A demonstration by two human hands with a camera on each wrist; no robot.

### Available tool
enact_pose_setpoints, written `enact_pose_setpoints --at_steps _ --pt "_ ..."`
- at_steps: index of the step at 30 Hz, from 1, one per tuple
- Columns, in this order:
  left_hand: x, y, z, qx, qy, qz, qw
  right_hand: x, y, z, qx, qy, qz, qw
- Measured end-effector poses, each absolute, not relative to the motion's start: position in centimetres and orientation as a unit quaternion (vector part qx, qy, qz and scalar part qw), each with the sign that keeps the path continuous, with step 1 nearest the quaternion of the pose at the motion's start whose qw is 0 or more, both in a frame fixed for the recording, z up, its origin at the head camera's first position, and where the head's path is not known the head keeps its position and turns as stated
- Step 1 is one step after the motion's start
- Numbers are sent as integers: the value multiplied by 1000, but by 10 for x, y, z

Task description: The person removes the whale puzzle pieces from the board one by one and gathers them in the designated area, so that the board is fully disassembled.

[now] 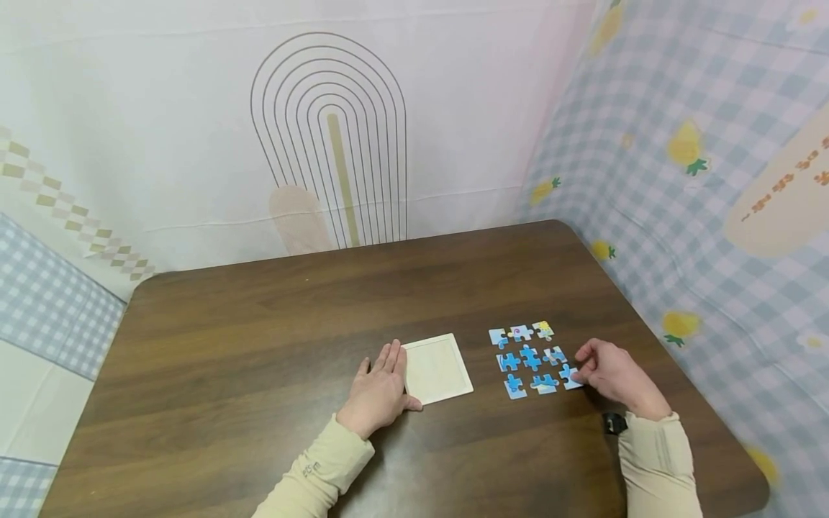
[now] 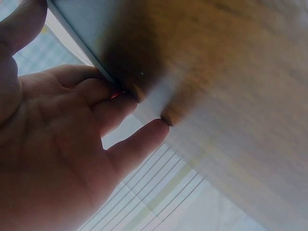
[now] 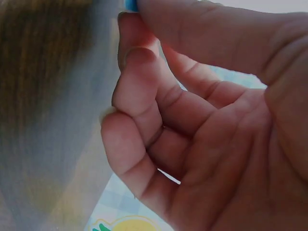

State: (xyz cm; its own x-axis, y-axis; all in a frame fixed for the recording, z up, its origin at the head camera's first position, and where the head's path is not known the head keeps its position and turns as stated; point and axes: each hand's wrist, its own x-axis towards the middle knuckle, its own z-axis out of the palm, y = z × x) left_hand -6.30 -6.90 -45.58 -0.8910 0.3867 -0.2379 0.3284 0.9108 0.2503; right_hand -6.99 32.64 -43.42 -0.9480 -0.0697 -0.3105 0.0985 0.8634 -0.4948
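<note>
My left hand (image 1: pixel 378 388) lies along the left edge of a pale square puzzle tray (image 1: pixel 438 369), its fingers straight and thumb at the tray's lower corner. In the left wrist view, some fingertips of the left hand (image 2: pixel 72 130) touch the tray's edge. At the lower right of a spread of blue jigsaw pieces (image 1: pixel 531 357), my right hand (image 1: pixel 612 370) pinches a blue and white jigsaw piece (image 1: pixel 569 377). The right wrist view has only a blue bit of that jigsaw piece (image 3: pixel 130 5) at the thumb tip, and the other fingers are curled.
The jigsaw pieces lie apart in rows to the right of the tray on a dark brown wooden table (image 1: pixel 259 374). Patterned cloth (image 1: pixel 466 108) hangs behind the table and along its right side. A black band (image 1: pixel 614 423) is on the right wrist.
</note>
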Motion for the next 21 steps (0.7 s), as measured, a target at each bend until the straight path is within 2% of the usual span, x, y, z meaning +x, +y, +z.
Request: enact_pose_setpoints --at_steps 9,21 --pt "-63 -69 -455 185 967 101 140 -69 322 -437 15 953 -251 169" --pt "-70 -69 -456 181 963 108 167 -70 316 -440 19 956 -240 167"
